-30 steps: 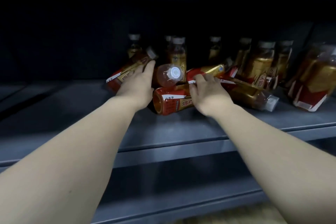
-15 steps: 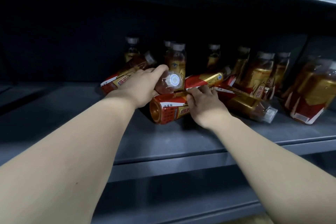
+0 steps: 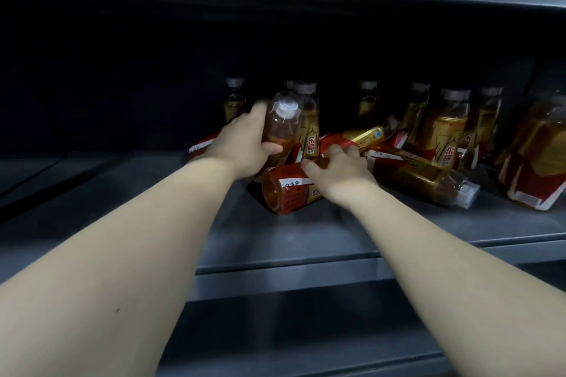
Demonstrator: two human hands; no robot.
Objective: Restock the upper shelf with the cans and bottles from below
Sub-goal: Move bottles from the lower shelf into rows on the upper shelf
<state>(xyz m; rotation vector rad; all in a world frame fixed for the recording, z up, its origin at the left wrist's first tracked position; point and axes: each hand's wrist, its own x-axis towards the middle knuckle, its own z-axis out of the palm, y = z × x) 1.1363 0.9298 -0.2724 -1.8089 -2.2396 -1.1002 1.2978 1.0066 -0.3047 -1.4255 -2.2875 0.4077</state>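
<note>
Grey shelf [image 3: 306, 232] w/ a jumble of amber drink bottles, some upright at back, several tipped over. Right hand [image 3: 340, 173] now clamps onto the fallen red-label bottle [image 3: 288, 191], which lies on shelf. Left hand [image 3: 245, 147] has tipped its bottle [image 3: 281, 125] from lying to upright, cap up, gripped round the body. Prob. both lift next.
</note>
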